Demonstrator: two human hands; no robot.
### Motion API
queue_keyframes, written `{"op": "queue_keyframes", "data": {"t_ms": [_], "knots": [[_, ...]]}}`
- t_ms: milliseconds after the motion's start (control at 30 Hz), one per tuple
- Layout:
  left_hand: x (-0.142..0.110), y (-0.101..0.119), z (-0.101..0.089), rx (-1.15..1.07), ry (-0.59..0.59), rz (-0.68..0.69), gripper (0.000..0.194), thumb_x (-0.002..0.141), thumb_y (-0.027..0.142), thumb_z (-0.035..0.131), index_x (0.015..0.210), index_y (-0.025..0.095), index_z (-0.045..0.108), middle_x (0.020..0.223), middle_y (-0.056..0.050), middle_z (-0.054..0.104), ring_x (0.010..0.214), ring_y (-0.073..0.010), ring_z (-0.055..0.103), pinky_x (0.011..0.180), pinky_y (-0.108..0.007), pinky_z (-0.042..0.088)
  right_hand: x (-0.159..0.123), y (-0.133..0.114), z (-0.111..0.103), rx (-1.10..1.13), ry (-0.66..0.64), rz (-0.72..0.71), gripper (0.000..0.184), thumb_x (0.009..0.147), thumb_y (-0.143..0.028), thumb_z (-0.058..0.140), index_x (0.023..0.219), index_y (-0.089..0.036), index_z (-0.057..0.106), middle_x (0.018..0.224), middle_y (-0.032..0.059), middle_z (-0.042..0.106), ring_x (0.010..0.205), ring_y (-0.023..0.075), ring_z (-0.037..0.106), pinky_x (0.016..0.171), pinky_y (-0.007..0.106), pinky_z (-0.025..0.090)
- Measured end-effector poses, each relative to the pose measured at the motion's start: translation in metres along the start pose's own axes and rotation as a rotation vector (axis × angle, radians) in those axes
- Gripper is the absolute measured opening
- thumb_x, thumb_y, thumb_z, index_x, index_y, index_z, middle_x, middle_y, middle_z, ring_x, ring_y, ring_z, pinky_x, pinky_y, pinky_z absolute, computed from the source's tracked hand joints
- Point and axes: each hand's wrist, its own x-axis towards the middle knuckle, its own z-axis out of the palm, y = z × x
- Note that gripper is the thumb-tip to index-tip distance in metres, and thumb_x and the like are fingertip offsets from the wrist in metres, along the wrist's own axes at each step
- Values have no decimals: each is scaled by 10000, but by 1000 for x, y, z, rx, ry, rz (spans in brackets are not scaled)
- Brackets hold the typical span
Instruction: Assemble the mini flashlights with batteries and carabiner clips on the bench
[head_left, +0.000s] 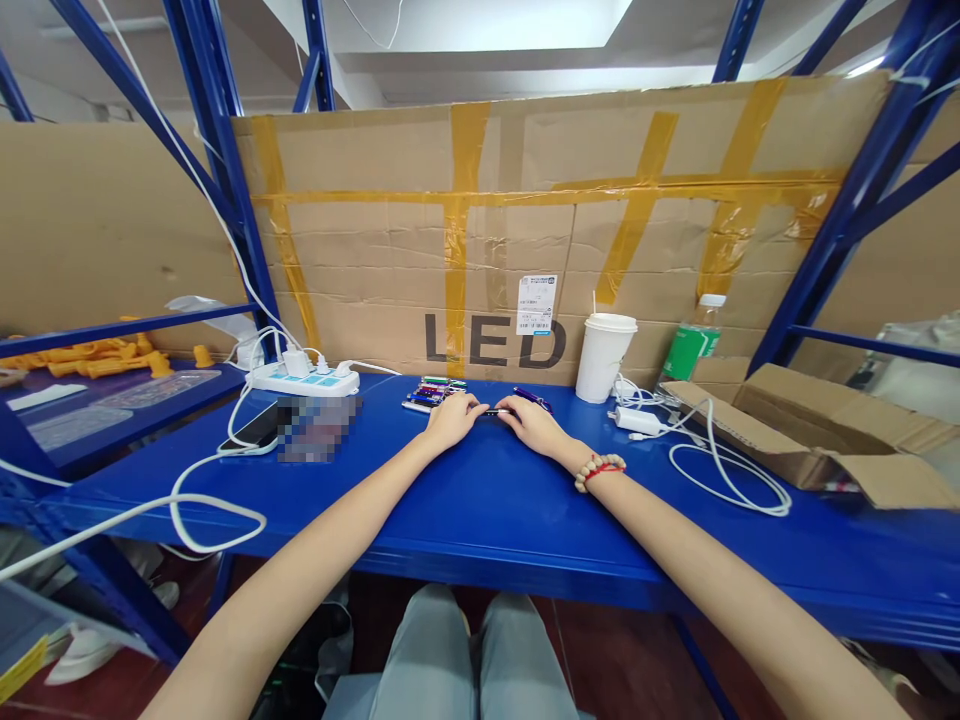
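A dark pen (494,412) lies crosswise between my two hands over the blue shelf top (480,500). My left hand (452,420) is closed on its left end, and my right hand (534,423) pinches its right end. Just behind my left hand is a bunch of pens (431,390) in several colours. Beyond my right hand rest some dark blue pens (534,399), partly hidden by it. A beaded bracelet (599,470) with a red cord circles my right wrist.
On the left are a power strip (304,378) with plugs, a phone (259,428) and looping white cables. To the right stand a white paper cup (604,358), a green-labelled bottle (690,340), a white charger (637,420) and an open cardboard box (817,420). A cardboard wall (375,270) closes the back.
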Motion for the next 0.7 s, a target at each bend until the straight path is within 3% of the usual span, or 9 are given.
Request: {"op": "queue_keyframes", "data": {"t_ms": [167, 433, 567, 700], "knots": [[-1, 2, 4, -59, 12, 11, 323, 882, 382, 395, 818, 168, 628, 936, -72, 633, 916, -208, 564, 825, -317, 425, 0, 2, 4, 59, -18, -6, 253, 893, -328, 404, 937, -165, 593, 871, 60, 606, 768, 152, 557, 732, 282, 432], [-1, 2, 5, -222, -13, 46, 244, 855, 358, 443, 857, 184, 614, 898, -41, 654, 864, -192, 576, 794, -295, 432, 1, 5, 9, 148, -80, 7, 243, 879, -334, 420, 966, -184, 590, 903, 33, 649, 781, 141, 581, 708, 261, 431], [-1, 3, 7, -344, -25, 18, 243, 840, 356, 463, 776, 165, 599, 805, -34, 640, 801, -183, 574, 774, -288, 435, 0, 3, 7, 157, -99, 42, 303, 876, -402, 408, 909, -184, 616, 857, 31, 664, 731, 142, 576, 663, 254, 417], [3, 5, 12, -527, -47, -56, 325, 887, 382, 362, 851, 140, 576, 789, -33, 622, 686, -137, 578, 669, -250, 456, 0, 2, 5, 176, -117, 46, 343, 876, -417, 397, 839, -178, 641, 801, 15, 666, 677, 126, 558, 616, 229, 397]]}}
